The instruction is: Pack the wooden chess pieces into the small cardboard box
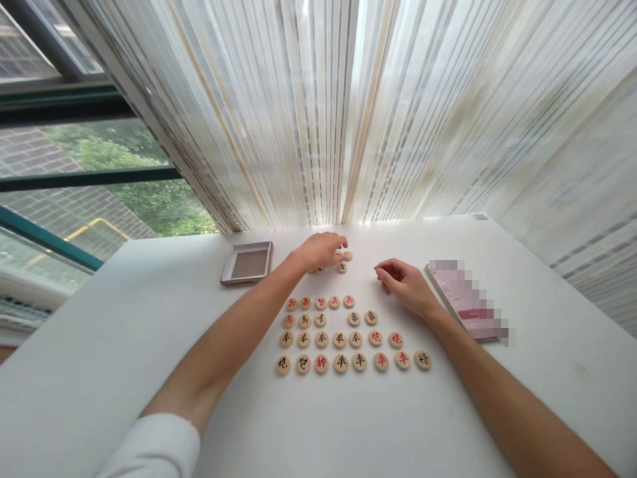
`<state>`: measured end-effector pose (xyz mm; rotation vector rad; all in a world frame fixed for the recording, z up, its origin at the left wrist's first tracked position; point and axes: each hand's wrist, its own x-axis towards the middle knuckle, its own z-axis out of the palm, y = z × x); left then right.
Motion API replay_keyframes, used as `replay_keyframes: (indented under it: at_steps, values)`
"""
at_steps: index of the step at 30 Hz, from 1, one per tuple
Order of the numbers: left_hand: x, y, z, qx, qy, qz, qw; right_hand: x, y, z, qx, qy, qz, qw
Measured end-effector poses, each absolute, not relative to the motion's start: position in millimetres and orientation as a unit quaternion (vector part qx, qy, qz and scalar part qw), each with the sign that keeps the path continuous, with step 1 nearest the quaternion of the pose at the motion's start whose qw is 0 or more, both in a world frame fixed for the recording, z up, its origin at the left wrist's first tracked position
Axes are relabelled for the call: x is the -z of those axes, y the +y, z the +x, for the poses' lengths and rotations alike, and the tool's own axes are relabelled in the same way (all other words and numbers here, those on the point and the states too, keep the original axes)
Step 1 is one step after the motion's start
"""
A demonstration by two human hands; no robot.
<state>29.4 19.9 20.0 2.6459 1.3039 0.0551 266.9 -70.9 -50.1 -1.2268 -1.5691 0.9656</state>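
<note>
My left hand (pixel 322 251) reaches to the back of the white table, its fingers apart. Its thumb is beside a wooden Chinese chess piece (pixel 348 256), touching or nearly so. Just below that hand is a black-marked piece (pixel 342 268); others are partly hidden under the wrist. My right hand (pixel 405 285) rests to the right with fingers curled and tips together; whatever they hold, if anything, is hidden. In front of both hands lie four rows of round pieces, some red like the red-marked general (pixel 321 364), some black like the black-marked general (pixel 423 360).
An open, shallow box part (pixel 247 263) sits at the back left of the table (pixel 343 425). To the right of my right hand lies a pinkish flat box (pixel 462 299), partly blurred out. String curtains (pixel 298 119) hang behind the table, with a window at the left.
</note>
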Motion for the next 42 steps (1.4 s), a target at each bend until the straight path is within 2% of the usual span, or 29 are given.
replay_keyframes:
  at_steps: [7,13,19,22,24,29,33,36,42]
  values:
    - [-22,23,59,0.031,0.425,0.902,0.069,47,-72,265,-0.389,-0.626,-0.491,0.464]
    - [-27,24,60,-0.026,0.403,0.906,0.128,48,-72,264,-0.387,-0.625,-0.492,0.467]
    - [-35,-1,38,-0.09,0.342,0.897,0.265,38,-77,261,-0.388,-0.633,-0.482,0.465]
    - [-33,-22,22,-0.162,0.308,0.817,0.461,29,-82,259,-0.382,-0.642,-0.472,0.467]
    - [-31,-36,14,-0.2,0.292,0.766,0.537,22,-87,257,-0.379,-0.649,-0.465,0.469]
    - [-23,-71,0,-0.264,0.261,0.702,0.608,3,-103,247,-0.369,-0.668,-0.437,0.475]
    - [-14,-94,-10,-0.303,0.258,0.678,0.618,-9,-115,235,-0.377,-0.686,-0.41,0.468]
    - [-11,-111,-15,-0.349,0.285,0.682,0.577,-15,-122,227,-0.406,-0.684,-0.399,0.456]
    - [-9,-144,-18,-0.455,0.341,0.774,0.278,-17,-144,206,-0.491,-0.684,-0.384,0.38]
